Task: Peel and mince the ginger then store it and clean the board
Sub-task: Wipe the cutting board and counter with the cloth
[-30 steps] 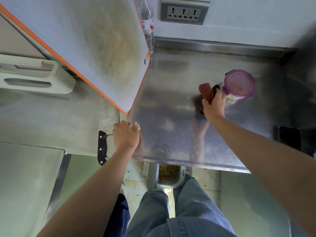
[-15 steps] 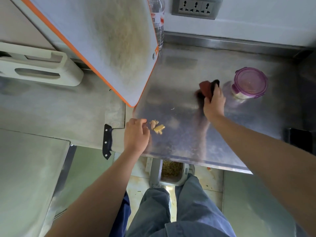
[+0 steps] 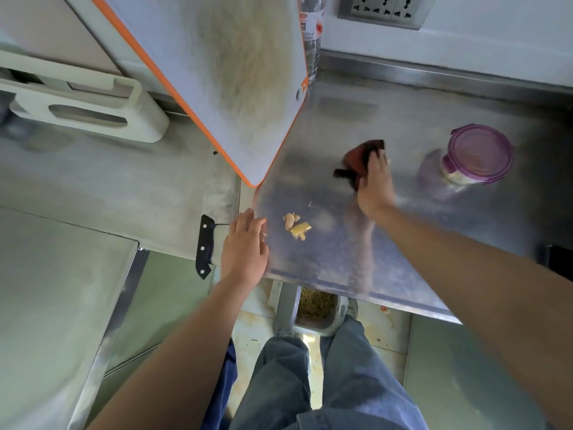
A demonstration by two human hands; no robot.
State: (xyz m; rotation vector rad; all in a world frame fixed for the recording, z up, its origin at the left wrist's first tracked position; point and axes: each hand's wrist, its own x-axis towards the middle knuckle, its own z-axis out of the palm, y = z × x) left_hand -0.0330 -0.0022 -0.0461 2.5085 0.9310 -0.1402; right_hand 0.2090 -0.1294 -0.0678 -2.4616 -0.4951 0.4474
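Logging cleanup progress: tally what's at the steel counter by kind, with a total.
Cutting board: 1
Knife: 1
Cloth, in the right hand: 1
Purple-lidded container: 1
Bottle: 1
White rack: 1
Pile of ginger scraps: 1
Total: 7

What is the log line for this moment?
left hand beside scraps | right hand holds cloth on counter | tub lidded
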